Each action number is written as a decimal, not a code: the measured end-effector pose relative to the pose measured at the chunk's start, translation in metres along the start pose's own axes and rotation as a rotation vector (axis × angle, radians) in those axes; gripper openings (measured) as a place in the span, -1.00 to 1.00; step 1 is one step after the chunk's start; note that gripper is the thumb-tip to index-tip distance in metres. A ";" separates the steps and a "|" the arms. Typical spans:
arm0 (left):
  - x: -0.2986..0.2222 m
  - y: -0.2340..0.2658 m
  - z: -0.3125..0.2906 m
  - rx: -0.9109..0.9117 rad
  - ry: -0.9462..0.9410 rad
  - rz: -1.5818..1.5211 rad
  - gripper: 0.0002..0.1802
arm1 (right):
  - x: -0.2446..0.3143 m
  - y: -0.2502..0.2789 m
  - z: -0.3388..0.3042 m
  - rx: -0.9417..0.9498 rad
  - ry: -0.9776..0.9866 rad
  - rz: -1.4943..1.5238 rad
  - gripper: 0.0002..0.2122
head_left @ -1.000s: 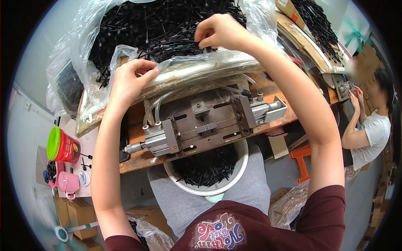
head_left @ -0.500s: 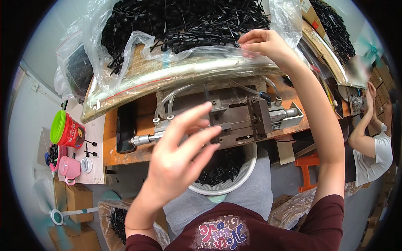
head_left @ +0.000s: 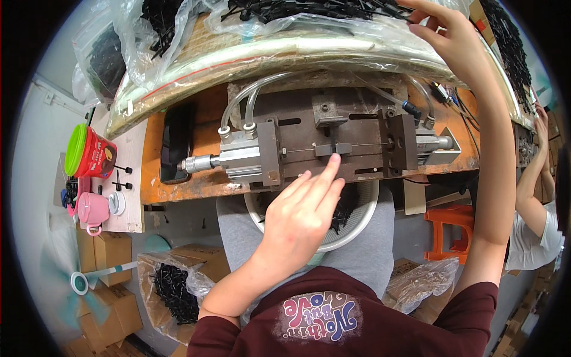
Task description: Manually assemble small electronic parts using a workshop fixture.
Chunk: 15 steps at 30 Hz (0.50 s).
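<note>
My left hand (head_left: 302, 221) reaches over the front of a dark metal clamping fixture (head_left: 363, 156). Its fingers are stretched out, and the index fingertip touches or nearly touches a small dark block (head_left: 333, 149) in the fixture's middle. A thin black piece stands at that block. Up at the right end of the pile of black rod-like plastic parts (head_left: 309, 8), my right hand (head_left: 447, 37) has its thumb and fingers curled around the end of a black rod-like part (head_left: 399, 13). The fingertips are partly cut off by the picture's upper edge.
Clear hoses (head_left: 253, 98) and air cylinders (head_left: 241, 156) flank the fixture. A black phone (head_left: 176, 143) lies left on the orange bench. Below sits a white basket (head_left: 357, 237) of black parts. A red bucket (head_left: 95, 152) and pink cup (head_left: 93, 208) stand left; another person (head_left: 532, 229) works right.
My left hand has moved down and right, its fingers reaching the block. My right hand has shifted right along the pile. The whole view has tilted down toward the bench.
</note>
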State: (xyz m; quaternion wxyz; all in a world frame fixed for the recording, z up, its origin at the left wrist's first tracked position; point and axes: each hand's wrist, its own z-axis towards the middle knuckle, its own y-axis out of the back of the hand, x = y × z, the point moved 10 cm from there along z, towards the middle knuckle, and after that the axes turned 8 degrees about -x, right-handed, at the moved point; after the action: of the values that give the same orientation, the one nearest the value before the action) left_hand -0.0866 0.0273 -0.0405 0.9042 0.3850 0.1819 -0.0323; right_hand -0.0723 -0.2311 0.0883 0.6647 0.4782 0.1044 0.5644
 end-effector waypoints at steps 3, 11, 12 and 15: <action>0.000 -0.008 0.003 0.044 0.008 0.045 -0.71 | -0.006 0.001 -0.007 -0.105 0.289 0.123 -0.74; 0.009 -0.006 0.007 0.029 0.046 0.025 -0.73 | 0.016 0.025 -0.056 -0.094 0.222 0.781 -0.67; 0.009 -0.007 0.008 0.031 0.051 0.030 -0.74 | 0.003 0.023 -0.059 -0.130 0.126 0.872 -0.68; 0.009 -0.007 0.009 0.064 0.054 0.042 -0.74 | 0.015 0.019 -0.084 -0.232 0.094 0.827 -0.77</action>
State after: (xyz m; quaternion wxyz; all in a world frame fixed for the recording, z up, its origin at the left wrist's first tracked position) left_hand -0.0771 0.0164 -0.0430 0.8866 0.4184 0.1971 -0.0086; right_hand -0.1360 -0.1765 0.0651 0.4264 0.3758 -0.1299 0.8124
